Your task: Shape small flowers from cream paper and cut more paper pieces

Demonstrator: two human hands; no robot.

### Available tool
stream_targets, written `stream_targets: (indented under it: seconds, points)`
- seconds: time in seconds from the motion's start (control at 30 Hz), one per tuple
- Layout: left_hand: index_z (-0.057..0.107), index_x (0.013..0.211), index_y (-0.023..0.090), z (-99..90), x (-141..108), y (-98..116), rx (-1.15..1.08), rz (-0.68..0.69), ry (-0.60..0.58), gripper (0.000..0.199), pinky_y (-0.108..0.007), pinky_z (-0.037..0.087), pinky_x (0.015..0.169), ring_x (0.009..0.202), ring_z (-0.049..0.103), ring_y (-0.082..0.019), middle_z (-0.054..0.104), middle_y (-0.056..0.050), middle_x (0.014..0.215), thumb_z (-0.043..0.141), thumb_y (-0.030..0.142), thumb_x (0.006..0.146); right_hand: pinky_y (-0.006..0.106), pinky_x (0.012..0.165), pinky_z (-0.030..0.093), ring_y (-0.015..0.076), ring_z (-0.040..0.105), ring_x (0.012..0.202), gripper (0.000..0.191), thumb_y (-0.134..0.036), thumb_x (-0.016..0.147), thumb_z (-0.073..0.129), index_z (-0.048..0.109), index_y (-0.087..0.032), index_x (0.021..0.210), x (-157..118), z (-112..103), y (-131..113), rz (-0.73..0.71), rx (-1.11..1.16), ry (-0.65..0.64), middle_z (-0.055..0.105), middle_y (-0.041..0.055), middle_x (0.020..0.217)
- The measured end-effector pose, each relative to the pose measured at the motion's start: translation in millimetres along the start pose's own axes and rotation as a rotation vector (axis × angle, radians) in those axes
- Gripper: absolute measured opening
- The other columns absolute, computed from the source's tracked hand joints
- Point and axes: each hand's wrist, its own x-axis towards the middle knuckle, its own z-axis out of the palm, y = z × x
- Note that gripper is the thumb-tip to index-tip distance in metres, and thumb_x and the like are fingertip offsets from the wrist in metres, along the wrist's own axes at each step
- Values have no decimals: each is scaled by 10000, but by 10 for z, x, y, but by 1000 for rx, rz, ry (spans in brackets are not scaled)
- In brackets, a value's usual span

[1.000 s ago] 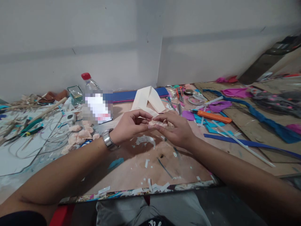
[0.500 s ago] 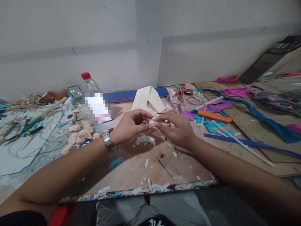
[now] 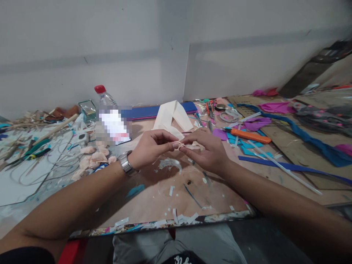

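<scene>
My left hand (image 3: 154, 145), with a metal watch on its wrist, and my right hand (image 3: 205, 149) meet fingertip to fingertip above the middle of the table. Between their thumbs and forefingers both pinch a small gathered piece of pale cream paper (image 3: 195, 146), partly hidden by the fingers. Just behind stands a folded cream paper strip (image 3: 165, 114), its lower end running down toward my fingers. Whether the two pieces are joined I cannot tell. A whitish dried smear (image 3: 169, 164) marks the tabletop below my hands.
To the left lie peach crumpled paper pieces (image 3: 92, 160), a lit phone (image 3: 114, 126), a red-capped bottle (image 3: 106, 96) and green-handled pliers (image 3: 37, 146). On the right are an orange utility knife (image 3: 249, 135), a blue strip (image 3: 275, 165) and cardboard (image 3: 310, 170). Paper scraps line the front edge.
My left fingers have closed in more tightly on the pinched paper, and more of it shows beneath my right fingers. The things on the table look unmoved.
</scene>
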Motion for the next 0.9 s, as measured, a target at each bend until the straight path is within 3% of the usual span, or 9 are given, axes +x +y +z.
stream_targets:
  seconds: [0.13,0.27,0.53,0.9]
  points:
    - [771,896,129,12,1,4,-42,-28,-25,285,-305,577,782,830,733,-177,800,-109,929,899,355,779,403,848,492,214,737,828,193,-438,976,700,716,-247,958,-13,19,-17,10,36,-4,793,25,857]
    - [723,934,137,11,8,11,-139,-100,-79,308,-283,577,741,791,732,-155,779,-77,903,914,308,764,405,849,494,215,740,837,115,-371,985,701,724,-258,975,-19,20,-6,-20,44,4,805,22,882]
    - [650,1009,170,35,15,-28,-360,-201,-179,346,-298,576,827,824,719,-131,757,-37,900,893,305,803,424,859,481,223,736,809,93,-332,975,705,699,-251,931,9,-32,25,-59,-42,43,796,19,849]
    - [818,1009,149,-19,41,-42,-59,-107,-67,224,-311,543,908,937,728,-169,812,-104,1040,839,282,830,397,844,460,188,714,782,41,-257,976,699,673,-238,951,2,18,0,-115,6,4,778,1,845]
